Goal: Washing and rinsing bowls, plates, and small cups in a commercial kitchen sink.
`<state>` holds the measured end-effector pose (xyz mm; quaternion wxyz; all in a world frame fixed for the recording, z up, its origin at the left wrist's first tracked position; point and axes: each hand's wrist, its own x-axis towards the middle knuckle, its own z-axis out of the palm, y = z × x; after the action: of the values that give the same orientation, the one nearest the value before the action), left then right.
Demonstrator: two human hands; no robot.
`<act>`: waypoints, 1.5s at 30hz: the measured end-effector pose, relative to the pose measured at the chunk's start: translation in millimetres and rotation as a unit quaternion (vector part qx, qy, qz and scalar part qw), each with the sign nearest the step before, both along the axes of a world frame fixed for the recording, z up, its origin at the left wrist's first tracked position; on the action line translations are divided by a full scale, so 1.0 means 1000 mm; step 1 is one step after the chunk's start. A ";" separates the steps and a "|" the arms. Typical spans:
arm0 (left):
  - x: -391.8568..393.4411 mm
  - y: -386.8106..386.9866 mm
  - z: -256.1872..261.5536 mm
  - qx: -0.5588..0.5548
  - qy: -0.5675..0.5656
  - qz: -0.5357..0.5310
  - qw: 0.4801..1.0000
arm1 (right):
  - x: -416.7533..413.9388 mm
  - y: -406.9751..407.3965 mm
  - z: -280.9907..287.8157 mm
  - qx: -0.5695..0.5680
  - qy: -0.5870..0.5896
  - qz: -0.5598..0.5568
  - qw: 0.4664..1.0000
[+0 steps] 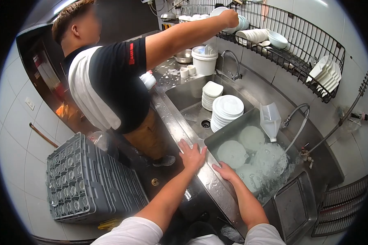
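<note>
My left hand [192, 155] rests on the wet front edge of the steel sink [210, 171], fingers spread, holding nothing. Beside the right basin, my right hand [225, 171] lies on the same edge, its fingers partly curled and the fingertips hard to make out. Several pale round plates [232, 154] lie under water in that basin, where a hose [298, 131] feeds bubbling water. A translucent plastic jug [270, 121] stands tilted, cap down, at the basin's back. In the left basin are a stack of round white plates [227, 111] and a stack of squarish white dishes [212, 93].
A co-worker [110, 79] stands at the left, one arm raised to the wire dish rack [294, 30]. Stacked grey crates of glasses [70, 180] stand at the lower left. A white bucket [204, 61] is on the counter; a steel tray [294, 208] is at the lower right.
</note>
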<state>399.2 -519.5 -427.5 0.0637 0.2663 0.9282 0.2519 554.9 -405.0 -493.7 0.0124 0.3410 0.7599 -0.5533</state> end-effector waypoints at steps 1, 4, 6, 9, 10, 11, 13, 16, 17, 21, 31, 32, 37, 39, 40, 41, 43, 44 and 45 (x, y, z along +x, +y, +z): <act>0.000 -0.001 0.000 -0.002 0.003 -0.003 1.000 | -0.001 -0.001 0.002 0.002 -0.001 -0.001 1.000; 0.000 0.001 0.000 -0.003 0.004 -0.010 1.000 | 0.000 0.002 -0.001 0.009 -0.012 0.003 1.000; -0.001 -0.001 -0.002 -0.005 0.004 -0.006 1.000 | -0.001 -0.003 0.006 0.013 -0.011 -0.002 1.000; -0.001 0.000 -0.002 -0.012 0.002 -0.010 1.000 | 0.000 -0.005 0.012 0.015 -0.005 -0.012 1.000; -0.001 0.000 -0.003 -0.012 0.002 -0.007 1.000 | 0.001 -0.006 0.013 0.013 0.000 -0.013 1.000; -0.002 -0.001 -0.004 -0.009 0.004 -0.008 1.000 | 0.000 -0.006 0.014 0.013 0.001 -0.009 1.000; -0.005 -0.002 -0.010 0.000 0.010 -0.005 1.000 | -0.002 -0.007 0.016 0.018 -0.004 -0.001 1.000; -0.001 0.003 -0.007 0.004 0.007 -0.014 1.000 | 0.002 0.001 -0.007 0.048 -0.001 -0.025 0.999; -0.003 -0.001 -0.008 0.002 0.008 -0.003 1.000 | -0.001 -0.001 -0.004 0.046 0.001 -0.014 0.999; -0.004 0.001 -0.011 0.005 0.020 -0.003 1.000 | 0.000 0.002 -0.011 0.025 0.017 -0.004 1.000; -0.004 -0.001 -0.016 0.003 0.028 0.000 1.000 | -0.003 0.005 -0.019 -0.001 0.025 0.008 1.000; -0.004 0.000 -0.016 0.005 0.037 0.001 0.999 | -0.002 0.007 -0.021 -0.002 0.024 0.008 1.000; -0.004 -0.001 -0.017 0.010 0.039 0.000 0.999 | -0.002 0.007 -0.021 0.019 0.018 0.007 1.000; -0.005 -0.003 -0.018 0.005 0.037 0.001 0.999 | -0.003 0.004 -0.020 0.017 0.014 0.011 1.000; -0.004 -0.001 -0.017 0.007 0.034 -0.002 0.999 | -0.001 0.006 -0.024 0.018 0.017 -0.001 1.000; -0.004 0.000 -0.016 0.008 0.031 -0.004 0.999 | -0.001 0.006 -0.025 0.018 0.020 -0.011 1.000; -0.004 0.000 -0.015 0.004 0.028 -0.005 1.000 | -0.001 0.008 -0.027 0.001 0.030 -0.005 1.000; -0.003 0.000 -0.013 0.000 0.025 -0.005 1.000 | -0.001 0.008 -0.027 -0.015 0.041 0.003 0.999; -0.003 0.000 -0.011 0.000 0.024 -0.007 1.000 | -0.001 0.009 -0.028 -0.015 0.040 0.001 0.999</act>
<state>396.3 -519.4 -438.9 0.0430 0.2787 0.9277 0.2446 553.8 -396.3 -521.7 -0.0125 0.3177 0.7515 -0.5780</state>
